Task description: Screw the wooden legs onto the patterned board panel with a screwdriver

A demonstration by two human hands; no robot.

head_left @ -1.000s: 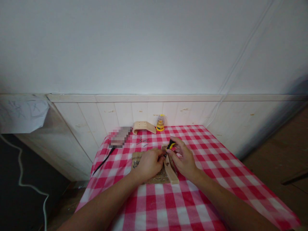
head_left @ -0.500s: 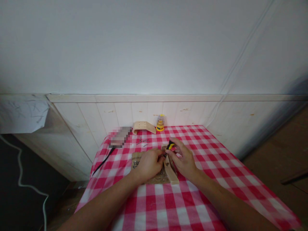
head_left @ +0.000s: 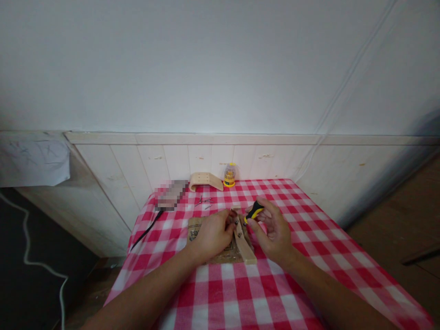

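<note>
My right hand [head_left: 276,229] is closed round a short black-and-yellow screwdriver [head_left: 255,211], tilted with its lower end pointing down and left. A narrow bent wooden piece [head_left: 245,250] lies on a brown printed mat [head_left: 220,260], with small dark screws [head_left: 239,235] on its upper face. At the far part of this wood, my left hand [head_left: 215,231] curls its fingers against the left edge and grips it. The screwdriver is apart from the screws, just right of the wood. The left fingertips are partly hidden behind the hand.
A red-and-white checked cloth [head_left: 220,302] covers the table. Towards the wall stand a curved wooden plate [head_left: 206,180] with holes and a clear yellow-lidded bit container [head_left: 229,175]. Several loose metal bits [head_left: 205,200] lie nearer. A blurred-out device [head_left: 172,195] with a black strap lies left.
My right hand has lifted the screwdriver off the wooden piece and moved it right. My left hand has stayed by the wood.
</note>
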